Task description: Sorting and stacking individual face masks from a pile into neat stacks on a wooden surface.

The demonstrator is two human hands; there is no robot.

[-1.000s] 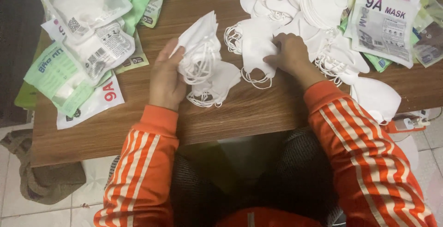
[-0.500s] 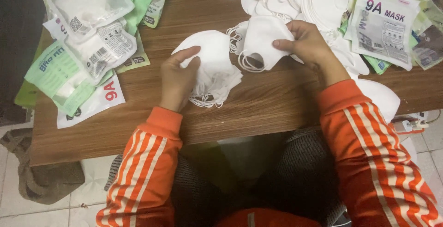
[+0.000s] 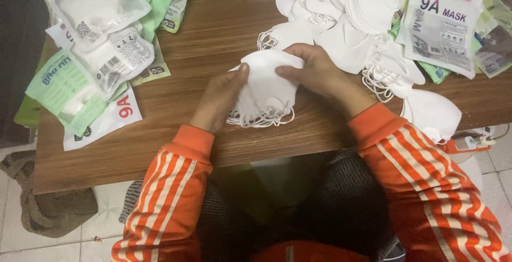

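Note:
A small stack of white folded face masks (image 3: 265, 87) lies on the wooden table (image 3: 213, 33), ear loops spilling out at its near edge. My left hand (image 3: 221, 97) grips the stack's left side, thumb on top. My right hand (image 3: 314, 73) presses down on the stack's right side with fingers curled over the top mask. Both arms wear orange sleeves with white stripes.
A big heap of loose white masks (image 3: 352, 11) covers the far right of the table. Printed mask pouches (image 3: 440, 30) lie at the right, and filled green and white pouches (image 3: 90, 54) at the left. A brown cloth (image 3: 48, 208) lies on the tiled floor.
My right hand brought a mask from the heap on the right over onto the stack in my left hand. Both hands now close together on the stack at the table's middle.

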